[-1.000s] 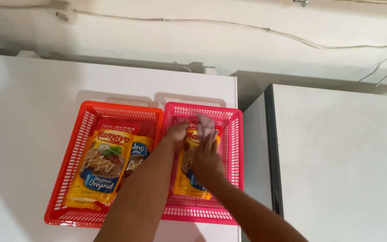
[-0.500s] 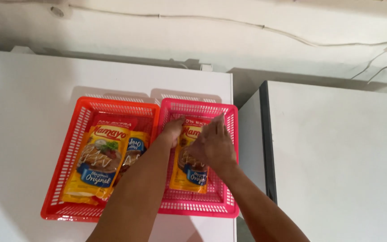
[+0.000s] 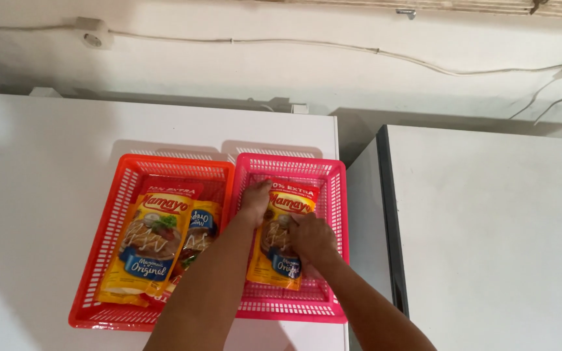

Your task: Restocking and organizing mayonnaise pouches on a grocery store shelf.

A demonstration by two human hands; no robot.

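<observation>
A yellow pouch [image 3: 280, 237] is pressed flat in the pink basket [image 3: 336, 195] by the left hand [image 3: 255, 201] and right hand [image 3: 311, 237], neither gripping; two pouches [image 3: 147, 244] already fill the orange basket [image 3: 108, 227].

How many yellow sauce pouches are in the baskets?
3: two overlapping in the orange basket, front pouch and rear pouch; one pouch in the pink basket. More may lie beneath.

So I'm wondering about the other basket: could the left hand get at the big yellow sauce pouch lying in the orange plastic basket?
Probably yes. The left hand rests in the pink plastic basket right beside it, and the big yellow sauce pouch lies uncovered on top in the orange plastic basket.
</observation>
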